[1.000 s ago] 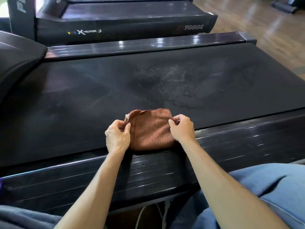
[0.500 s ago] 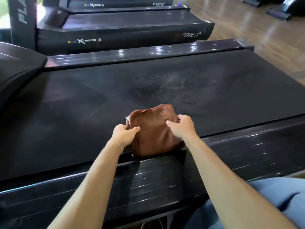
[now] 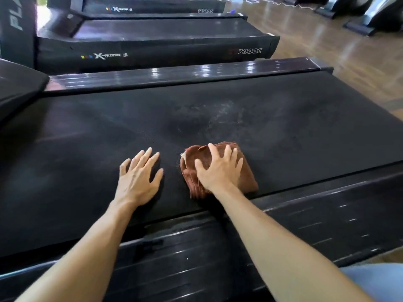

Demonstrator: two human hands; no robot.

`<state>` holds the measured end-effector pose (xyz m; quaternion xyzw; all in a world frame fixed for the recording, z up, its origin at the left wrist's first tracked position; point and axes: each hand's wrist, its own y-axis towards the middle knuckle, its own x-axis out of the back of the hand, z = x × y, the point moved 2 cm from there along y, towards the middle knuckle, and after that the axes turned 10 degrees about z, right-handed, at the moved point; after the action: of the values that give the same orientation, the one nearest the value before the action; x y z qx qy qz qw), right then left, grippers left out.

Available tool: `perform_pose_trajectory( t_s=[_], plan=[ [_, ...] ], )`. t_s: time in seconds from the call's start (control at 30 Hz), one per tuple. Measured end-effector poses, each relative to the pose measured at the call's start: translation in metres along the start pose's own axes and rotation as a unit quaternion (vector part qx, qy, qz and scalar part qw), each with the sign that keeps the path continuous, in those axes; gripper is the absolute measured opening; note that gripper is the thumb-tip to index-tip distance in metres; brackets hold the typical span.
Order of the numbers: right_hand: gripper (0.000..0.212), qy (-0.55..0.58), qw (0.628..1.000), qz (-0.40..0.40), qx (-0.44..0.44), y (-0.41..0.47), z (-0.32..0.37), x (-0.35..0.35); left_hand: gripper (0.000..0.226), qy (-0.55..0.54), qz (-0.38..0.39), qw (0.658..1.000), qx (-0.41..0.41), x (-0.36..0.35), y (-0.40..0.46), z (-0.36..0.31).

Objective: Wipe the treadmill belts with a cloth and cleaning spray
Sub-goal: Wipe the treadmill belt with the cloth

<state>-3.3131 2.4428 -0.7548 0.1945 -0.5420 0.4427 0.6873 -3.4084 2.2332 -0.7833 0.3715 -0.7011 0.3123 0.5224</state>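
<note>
Head view: right hand [image 3: 218, 168], fingers spread, presses a folded brown cloth [image 3: 220, 168] onto the near treadmill belt [image 3: 283, 127]; left hand [image 3: 139, 175] rests flat beside it. Wiping begins; next likely sweeps toward the damp patch [image 3: 218, 118].

This is a gym floor, no question. Right in front lies a wide black treadmill belt [image 3: 218, 118] with glossy side rails [image 3: 178, 76], and beyond it a second treadmill [image 3: 157, 40] sits parallel, its side panel lettered "X-Runner" and "7000C". Farther back comes a third treadmill [image 3: 152, 5] with the same markings, so the machines stand in a row. At far left an upright post [image 3: 16, 25] carries big letters beginning "PLA". To the right stretches polished wooden flooring [image 3: 327, 38], shining with reflected light, and at the far right corner sit the dark bases of more exercise machines [image 3: 366, 16].
</note>
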Motion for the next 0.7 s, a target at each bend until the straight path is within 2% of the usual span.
perform_pose_trajectory(
  t_s=[0.07, 0.13, 0.3, 0.5, 0.7],
  plan=[
    [0.085, -0.041, 0.998, 0.034, -0.030, 0.003, 0.005, -0.019, 0.062, 0.017, 0.030, 0.999, 0.010, -0.009, 0.000, 0.012],
    [0.092, -0.069, 0.997, 0.020, -0.041, 0.008, 0.007, -0.028, 0.070, 0.018, 0.019, 1.000, 0.017, -0.014, -0.001, 0.014],
    [0.104, -0.087, 0.994, 0.023, -0.069, 0.017, 0.009, -0.031, 0.064, 0.026, 0.012, 0.999, 0.027, -0.014, 0.000, 0.014],
    [0.120, -0.080, 0.992, 0.042, -0.090, 0.012, 0.008, -0.031, 0.071, 0.020, 0.011, 0.999, 0.025, -0.014, 0.002, 0.013],
    [0.088, -0.098, 0.993, 0.005, -0.067, 0.014, 0.008, -0.031, 0.071, 0.021, 0.005, 1.000, 0.022, -0.014, 0.001, 0.014]
  ],
)
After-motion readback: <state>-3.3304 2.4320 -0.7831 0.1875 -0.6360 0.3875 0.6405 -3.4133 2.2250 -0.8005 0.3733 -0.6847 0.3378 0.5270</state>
